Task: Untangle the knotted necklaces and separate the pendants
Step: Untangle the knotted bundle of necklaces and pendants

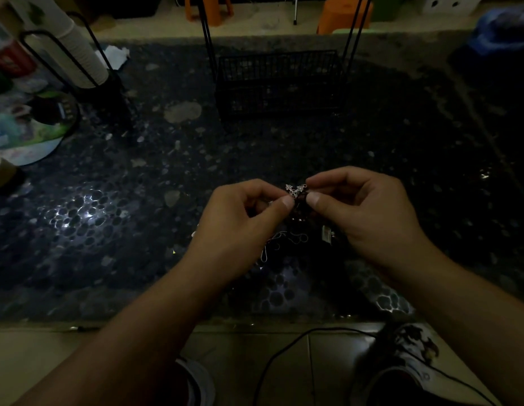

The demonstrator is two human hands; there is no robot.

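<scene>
A tangle of necklaces (297, 197) hangs between my two hands above the dark pebble-patterned table (137, 200). Thin silver chain shows at the top of the knot, with dark red beads below it. My left hand (240, 224) pinches the left side of the knot between thumb and forefinger. My right hand (363, 206) pinches the right side the same way. Loose silver chain loops (284, 241) dangle beneath the hands, and a small rectangular silver pendant (326, 232) hangs by my right palm. The light is dim, so single strands are hard to tell apart.
A black wire basket (279, 83) stands at the back centre. At the left are a stack of white cups (79, 54) in a black holder, a tape roll (0, 171) and a round printed board (29, 133). A black cable (284, 347) runs over the floor tiles below the table edge.
</scene>
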